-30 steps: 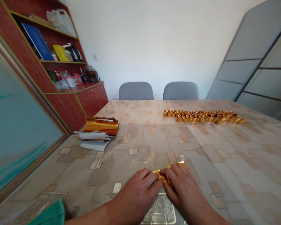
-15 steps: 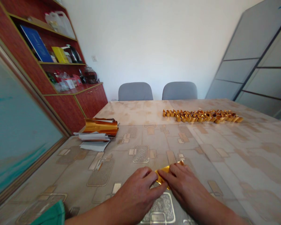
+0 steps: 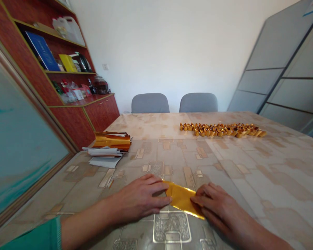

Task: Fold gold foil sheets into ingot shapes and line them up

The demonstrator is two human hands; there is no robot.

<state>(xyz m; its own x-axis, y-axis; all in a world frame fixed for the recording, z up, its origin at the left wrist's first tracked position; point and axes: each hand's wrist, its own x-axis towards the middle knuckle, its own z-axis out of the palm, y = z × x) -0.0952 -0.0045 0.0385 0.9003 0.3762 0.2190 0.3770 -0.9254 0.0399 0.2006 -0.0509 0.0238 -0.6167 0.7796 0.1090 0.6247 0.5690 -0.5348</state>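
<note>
A folded strip of gold foil paper [image 3: 182, 198] lies slantwise just above the near part of the table, its shiny face up. My left hand [image 3: 148, 194] holds its left end, with the thumb and fingertips on the foil. At the other end, my right hand [image 3: 216, 205] grips the strip, the thumb on top and the other fingers curled at the edge. Between the two hands the middle of the strip shows bare. Part of each end is hidden under my fingers.
Rows of folded gold foil pieces [image 3: 224, 130] stand at the far right of the table [image 3: 146, 125]. To the left lies a stack of gold foil sheets [image 3: 112, 140] beside folded pale papers [image 3: 104, 152]. Two grey chairs [image 3: 150, 103] stand behind the table.
My hands have moved apart, the left one leftward and the right one to the right. More of the gold foil strip now shows flat between them.
</note>
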